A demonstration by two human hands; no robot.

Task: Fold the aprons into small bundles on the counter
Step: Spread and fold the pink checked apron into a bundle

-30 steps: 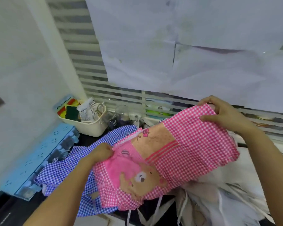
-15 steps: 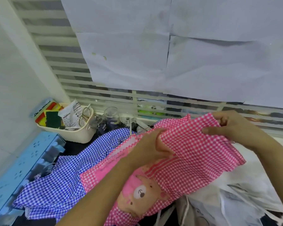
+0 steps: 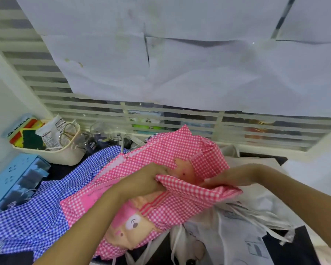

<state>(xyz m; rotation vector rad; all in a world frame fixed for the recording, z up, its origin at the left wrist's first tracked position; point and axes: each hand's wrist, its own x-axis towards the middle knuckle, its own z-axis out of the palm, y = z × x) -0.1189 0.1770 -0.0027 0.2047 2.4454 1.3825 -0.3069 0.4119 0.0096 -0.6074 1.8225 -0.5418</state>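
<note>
A pink checked apron [image 3: 161, 153] with a bear picture lies across the middle of the counter, partly folded over itself. My left hand [image 3: 141, 180] grips a folded pink edge near the apron's middle. My right hand [image 3: 231, 176] holds the same fold from the right, its fingertips tucked under the cloth. A blue checked apron [image 3: 36, 207] lies spread under and to the left of the pink one. White aprons [image 3: 237, 236] with loose straps are heaped at the lower right.
A cream basket [image 3: 52, 155] with sponges, a packet and scissors stands at the back left. Glass jars [image 3: 101, 134] sit beside it. A light blue rack [image 3: 10, 180] lines the left edge. Paper sheets cover the slatted window behind.
My right hand has brought the apron's far end down and inward toward my left hand, making a fold. The camera has tilted slightly.
</note>
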